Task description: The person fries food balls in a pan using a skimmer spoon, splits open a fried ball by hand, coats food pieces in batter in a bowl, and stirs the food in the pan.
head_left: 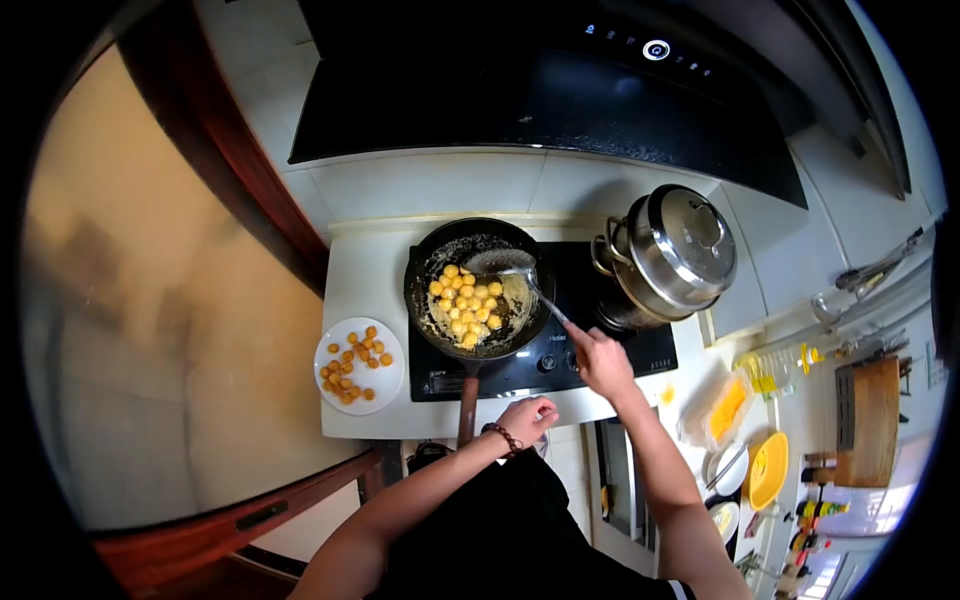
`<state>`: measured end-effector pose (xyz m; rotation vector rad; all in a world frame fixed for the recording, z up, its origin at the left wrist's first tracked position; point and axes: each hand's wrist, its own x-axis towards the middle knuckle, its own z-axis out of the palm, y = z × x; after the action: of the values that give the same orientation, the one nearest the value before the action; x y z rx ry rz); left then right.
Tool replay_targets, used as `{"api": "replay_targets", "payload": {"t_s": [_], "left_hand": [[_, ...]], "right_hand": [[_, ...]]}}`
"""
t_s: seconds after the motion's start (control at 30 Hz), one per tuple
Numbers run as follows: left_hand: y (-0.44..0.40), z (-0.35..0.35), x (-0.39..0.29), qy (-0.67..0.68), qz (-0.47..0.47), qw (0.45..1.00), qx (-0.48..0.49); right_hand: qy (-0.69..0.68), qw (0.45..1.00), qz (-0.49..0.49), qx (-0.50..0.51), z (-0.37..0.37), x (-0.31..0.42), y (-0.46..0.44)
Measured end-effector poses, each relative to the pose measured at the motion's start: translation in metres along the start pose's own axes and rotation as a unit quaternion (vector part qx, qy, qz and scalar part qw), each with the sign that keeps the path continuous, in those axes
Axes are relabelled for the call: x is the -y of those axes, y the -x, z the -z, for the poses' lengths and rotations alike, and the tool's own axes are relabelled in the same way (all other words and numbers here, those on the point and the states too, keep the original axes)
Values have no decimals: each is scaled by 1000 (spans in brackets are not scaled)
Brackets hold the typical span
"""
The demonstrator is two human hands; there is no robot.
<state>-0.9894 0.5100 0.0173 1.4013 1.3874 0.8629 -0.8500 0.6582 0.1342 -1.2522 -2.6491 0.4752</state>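
My right hand (pixel 604 364) is wrapped round the handle of a metal spatula (pixel 545 298), whose broad head rests inside a dark wok (pixel 424 318). Golden balls of food (pixel 466 306) are bunched toward the left of the wok, with foamy residue on its inner wall. My left hand (pixel 526 420), with a beaded bracelet at the wrist, hovers in front of the cooktop. Its fingers are curled in, and nothing shows in them. The wok's wooden handle (pixel 468 410) points toward me, just left of that hand and apart from it.
A white plate (pixel 391 392) of browned balls stands left of the cooktop (pixel 520 378). A lidded steel pot (pixel 690 255) occupies the right burner. A range hood (pixel 520 110) overhangs the back. Along the right counter are a plastic container (pixel 722 410), yellow bowl (pixel 768 470) and oil bottle (pixel 765 371).
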Motion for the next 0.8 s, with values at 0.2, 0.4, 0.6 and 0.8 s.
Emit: {"api": "replay_targets", "payload": {"t_s": [0.2,0.4,0.6,0.8], "left_hand": [[-51,-71,43,-79,80,974,-198],[-46,-122,42,-71,174,958,-219],[-17,-136,28,-49,204,951,-225],[15,-138,48,-45,150,953,-258]], "right_hand": [[-253,967,30,-24,-26,-52,15],[-360,933,-20,6,-27,-63,26],[-405,914,-10,-29,-49,-71,30],[-586,794,-140,73,-34,-60,40]]}}
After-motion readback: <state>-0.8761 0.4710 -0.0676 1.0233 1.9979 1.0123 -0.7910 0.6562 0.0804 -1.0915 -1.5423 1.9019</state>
